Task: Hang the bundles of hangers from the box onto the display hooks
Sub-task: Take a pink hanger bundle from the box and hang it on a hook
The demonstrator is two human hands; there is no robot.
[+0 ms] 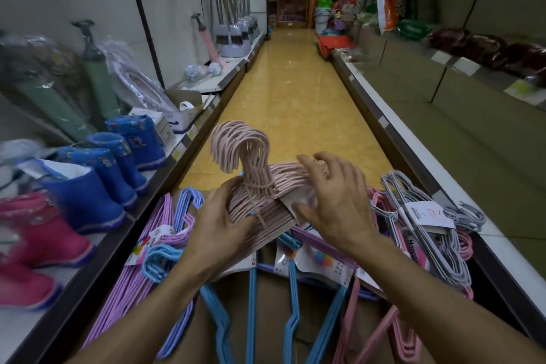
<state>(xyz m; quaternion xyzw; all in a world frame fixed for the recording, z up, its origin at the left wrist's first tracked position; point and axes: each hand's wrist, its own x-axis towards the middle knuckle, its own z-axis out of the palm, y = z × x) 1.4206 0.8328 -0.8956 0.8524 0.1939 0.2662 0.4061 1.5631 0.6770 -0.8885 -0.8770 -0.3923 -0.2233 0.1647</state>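
Sitting low in the aisle, box holds mixed hanger bundles. Pink bundle lifted above it: left hand grips one end, right hand fingers spread across top. Risk: tie slips, hangers fan out.

— What do we see above the box?
— A pale pink bundle of hangers, tied at the necks, hooks curving up and left.
— And in the box itself?
— We see purple hangers at its left side, blue hangers in the middle, grey hangers and pink hangers at its right, several with paper labels.
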